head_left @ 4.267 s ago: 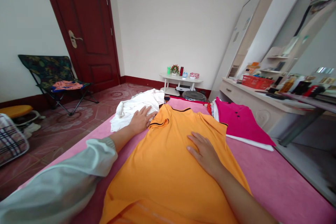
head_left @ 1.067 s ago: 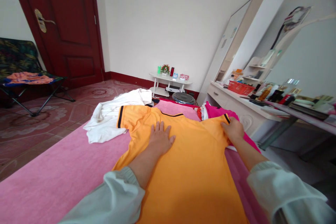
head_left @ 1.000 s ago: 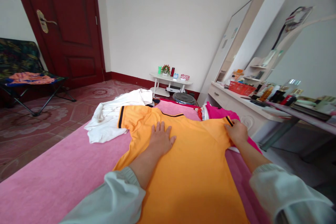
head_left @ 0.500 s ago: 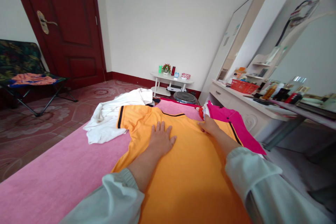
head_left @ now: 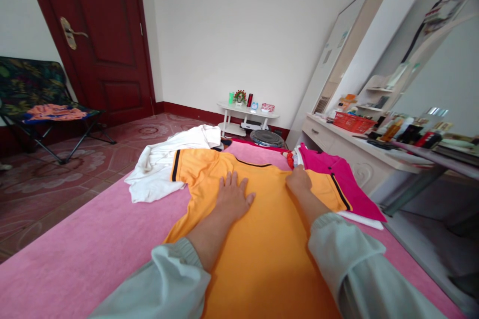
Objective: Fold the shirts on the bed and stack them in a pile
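Observation:
An orange T-shirt (head_left: pixel 262 239) with black trim at the neck and sleeves lies spread over a pink bed cover (head_left: pixel 93 244). My left hand (head_left: pixel 233 198) rests flat on the shirt's chest, fingers apart. Near the shirt's right shoulder, my right hand (head_left: pixel 298 182) is closed with its fingers curled, seemingly pinching the fabric; its fingertips are partly hidden. White clothing (head_left: pixel 160 164) lies crumpled beyond the left sleeve. A magenta garment (head_left: pixel 333 164) lies beside and partly under the right sleeve, with a white edge showing below it.
To the right stands a dresser (head_left: pixel 322 134) with a red basket (head_left: pixel 354 122) and several bottles. Beyond the bed is a small white table (head_left: pixel 247 108). A folding chair (head_left: pixel 41 89) holding an orange-pink cloth (head_left: pixel 56 112) stands by the red door (head_left: pixel 101 35).
My right hand has curled tighter at the shirt's shoulder, and the right sleeve lies a little flatter and further out. My left hand stays flat on the chest. The view has shifted slightly.

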`<state>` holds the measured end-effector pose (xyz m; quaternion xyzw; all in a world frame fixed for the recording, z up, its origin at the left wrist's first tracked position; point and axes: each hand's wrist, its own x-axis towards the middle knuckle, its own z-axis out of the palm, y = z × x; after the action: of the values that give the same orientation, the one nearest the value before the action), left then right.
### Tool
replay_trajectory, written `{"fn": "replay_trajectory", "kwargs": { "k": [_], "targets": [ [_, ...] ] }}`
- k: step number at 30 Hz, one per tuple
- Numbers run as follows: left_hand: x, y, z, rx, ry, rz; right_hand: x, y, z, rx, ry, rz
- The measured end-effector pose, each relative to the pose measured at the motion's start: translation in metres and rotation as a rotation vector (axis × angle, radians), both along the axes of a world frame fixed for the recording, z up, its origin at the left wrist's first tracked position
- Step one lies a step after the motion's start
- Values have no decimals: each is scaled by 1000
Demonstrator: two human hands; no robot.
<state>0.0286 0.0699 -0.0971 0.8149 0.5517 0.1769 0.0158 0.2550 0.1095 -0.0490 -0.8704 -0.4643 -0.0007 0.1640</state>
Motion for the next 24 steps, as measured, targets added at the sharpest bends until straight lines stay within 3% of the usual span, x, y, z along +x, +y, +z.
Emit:
{"fn": "replay_trajectory", "kwargs": {
  "k": [2,4,6,7,8,11,15,17,21,24],
  "targets": [
    [0,0,0,-7,-6,-4,-21,-6,0,86,-85,100],
    [0,0,0,-12,-15,-8,-35,-13,-7,185,-183,373],
    [0,0,0,-17,-25,-7,-37,-18,-19,171,-239,645],
    [-1,1,0,-22,-33,-2,-34,-19,-26,111,-242,694],
    [-1,1,0,-25,-45,11,-29,-18,-33,41,-244,681],
    [-3,4,1,-28,-104,99,-15,-12,-43,-123,-258,462],
    [-6,7,4,-25,-185,184,-30,-22,-34,-196,-243,287],
    [-6,9,5,-8,-222,192,-48,-41,-31,-143,-266,322],
    [-13,17,11,-8,-279,178,-70,-87,-36,-151,-222,586],
    [-33,28,15,-80,-242,121,-68,-104,-41,-149,-170,607]
  ]
}}
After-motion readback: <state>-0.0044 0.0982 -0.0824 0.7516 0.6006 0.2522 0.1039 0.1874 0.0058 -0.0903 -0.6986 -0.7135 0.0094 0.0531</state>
